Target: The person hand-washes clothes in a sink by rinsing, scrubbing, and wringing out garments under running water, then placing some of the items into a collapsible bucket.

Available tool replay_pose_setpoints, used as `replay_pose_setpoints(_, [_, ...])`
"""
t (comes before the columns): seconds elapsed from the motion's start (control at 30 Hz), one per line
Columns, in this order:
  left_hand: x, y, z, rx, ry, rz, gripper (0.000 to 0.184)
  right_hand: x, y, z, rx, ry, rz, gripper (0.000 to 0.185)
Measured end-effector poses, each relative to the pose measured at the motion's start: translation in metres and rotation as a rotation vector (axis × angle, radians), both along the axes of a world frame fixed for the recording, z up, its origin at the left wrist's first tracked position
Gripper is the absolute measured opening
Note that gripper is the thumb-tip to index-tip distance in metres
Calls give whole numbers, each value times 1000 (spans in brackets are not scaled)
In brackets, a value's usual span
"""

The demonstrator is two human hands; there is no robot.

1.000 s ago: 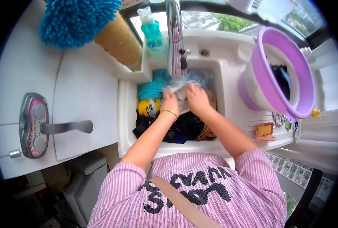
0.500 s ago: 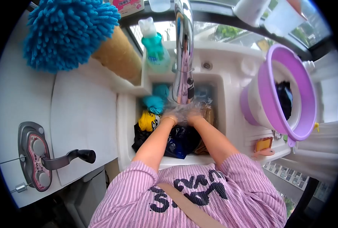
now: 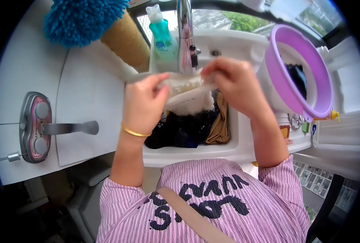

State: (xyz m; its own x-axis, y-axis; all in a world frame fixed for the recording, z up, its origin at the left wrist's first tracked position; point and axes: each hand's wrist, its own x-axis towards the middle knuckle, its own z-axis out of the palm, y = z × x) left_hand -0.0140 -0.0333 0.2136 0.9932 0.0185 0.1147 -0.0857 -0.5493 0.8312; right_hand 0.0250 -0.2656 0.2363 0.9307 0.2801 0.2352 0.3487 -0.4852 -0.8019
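Observation:
Both hands are raised over the white sink (image 3: 240, 133). Between them a wet, whitish cloth garment (image 3: 190, 101) hangs with its upper edge stretched sideways; its exact kind is not clear. My left hand (image 3: 145, 95), with a gold bracelet on the wrist, pinches the left end. At the other end, my right hand (image 3: 233, 83) grips the fabric, slightly blurred. Below lie dark wet clothes (image 3: 176, 129) in the basin, with a brown cloth (image 3: 220, 123) along the right side. The chrome faucet (image 3: 185, 44) stands just behind the garment.
A green soap pump bottle (image 3: 163, 38) stands left of the faucet. To the right, a purple-rimmed basin (image 3: 275, 60) leans with dark cloth inside. A grey device with a handle (image 3: 37, 127) and a blue chenille mop head (image 3: 82, 20) are at left.
My hands have come up from the water in the sink, and the whitish garment is now stretched between them. The view has shifted, and the yellow and teal cloths are now hidden.

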Motion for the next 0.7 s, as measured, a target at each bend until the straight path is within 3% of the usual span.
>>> replay_pose_setpoints(0.1, [-12, -13, 62, -231, -283, 12, 26, -16, -8, 53, 264, -147, 169, 30])
replay_pose_setpoints(0.13, [-15, -15, 72, -231, -284, 15, 26, -21, -6, 59, 264, -148, 172, 30])
replay_pose_setpoints(0.2, [-18, -17, 87, -249, -346, -30, 29, -26, 2, 58, 150, -290, 216, 51])
replay_pose_setpoints(0.27, [-13, -22, 62, -279, -282, -91, 30, -29, 10, 44, 11, -363, 222, 76])
replay_pose_setpoints(0.33, [-1, -31, 12, -240, -126, -158, 31, -23, 23, -12, -111, -294, 167, 78])
replay_pose_setpoints(0.37, [7, -35, -24, -170, -40, -160, 32, -17, 29, -52, -151, -206, 147, 77])
replay_pose_setpoints(0.43, [15, -37, -107, 55, 14, -224, 49, -9, 36, -153, -218, -28, 18, 50])
replay_pose_setpoints(0.5, [7, -37, -152, 198, 326, -302, 66, -7, 26, -248, -423, 176, 77, 37])
replay_pose_setpoints(0.57, [-6, -26, -196, 323, 268, -347, 80, -18, 15, -293, -473, 206, 101, 25])
replay_pose_setpoints(0.63, [-10, -11, -197, 293, 406, -285, 81, -16, 8, -290, -447, 257, 66, 19])
replay_pose_setpoints(0.7, [-13, -1, -204, -509, 872, 101, 87, -1, 0, -254, -258, 228, 61, 20])
